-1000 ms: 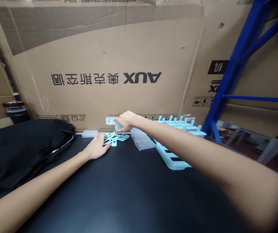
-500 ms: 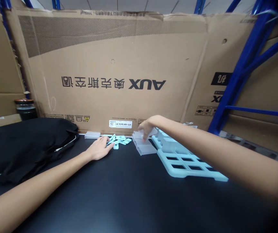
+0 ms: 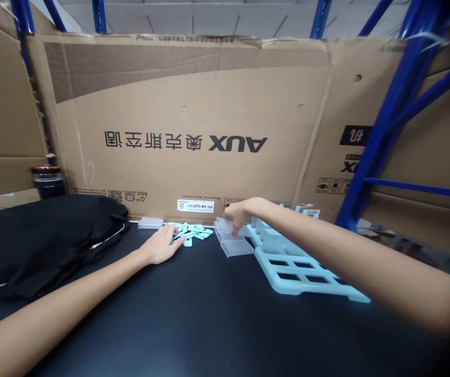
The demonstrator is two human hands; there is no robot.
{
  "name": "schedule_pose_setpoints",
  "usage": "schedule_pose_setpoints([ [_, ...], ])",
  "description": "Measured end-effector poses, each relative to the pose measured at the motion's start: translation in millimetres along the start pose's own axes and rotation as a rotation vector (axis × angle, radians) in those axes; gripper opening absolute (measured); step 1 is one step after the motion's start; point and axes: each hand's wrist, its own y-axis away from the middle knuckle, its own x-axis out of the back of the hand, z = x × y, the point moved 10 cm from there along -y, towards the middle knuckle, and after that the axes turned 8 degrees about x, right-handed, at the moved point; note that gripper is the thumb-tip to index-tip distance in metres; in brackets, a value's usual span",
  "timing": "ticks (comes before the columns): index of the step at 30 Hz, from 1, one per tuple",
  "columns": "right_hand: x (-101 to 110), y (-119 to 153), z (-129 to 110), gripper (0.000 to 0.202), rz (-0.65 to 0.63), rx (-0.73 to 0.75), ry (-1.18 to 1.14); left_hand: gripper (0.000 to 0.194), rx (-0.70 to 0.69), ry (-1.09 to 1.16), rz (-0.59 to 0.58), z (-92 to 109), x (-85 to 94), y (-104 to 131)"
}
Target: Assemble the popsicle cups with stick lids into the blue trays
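Note:
My left hand (image 3: 161,245) rests palm down at the near left side of a pile of small light-blue plastic pieces (image 3: 195,231). Its fingers are spread, with the fingertips touching the pile. My right hand (image 3: 236,215) reaches over a group of clear, open-ended plastic boxes (image 3: 238,248) and is closed on one of them, its thumb and fingers bent downward. The back of the hand partly hides that box. Just right of the boxes, a light-blue plastic rack (image 3: 285,287) with square openings lies on the table, partly covered by my right forearm.
Another clear plastic box (image 3: 150,223) lies left of the pile. Black cloth (image 3: 44,241) covers the left side of the black table (image 3: 193,319), with a dark jar (image 3: 48,182) behind it. A large cardboard panel (image 3: 186,99) and blue shelf posts (image 3: 385,125) stand at the back.
The view has tilted slightly upward, so everything sits a little lower. My right hand has lowered slightly against the clear boxes. My left hand stays at the pile.

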Motion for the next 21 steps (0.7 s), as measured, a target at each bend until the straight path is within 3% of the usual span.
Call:
schedule_pose_setpoints([
  [5,2.3,6.5,-14.0,0.065,-0.007,-0.004,0.078,0.049,-0.005,-0.008,0.000,1.1,0.0,0.7],
  [15,15.2,0.8,-24.7,0.073,0.117,0.042,0.203,0.047,-0.005,-0.044,0.015,0.7,0.6,1.8],
  [17,18.1,-0.3,-34.2,0.065,0.150,0.069,0.276,0.049,0.013,-0.049,0.022,-0.8,1.1,2.2],
  [21,28.1,0.1,-73.0,0.045,0.343,0.197,0.542,0.050,0.018,-0.056,0.052,-2.1,2.7,1.4],
])
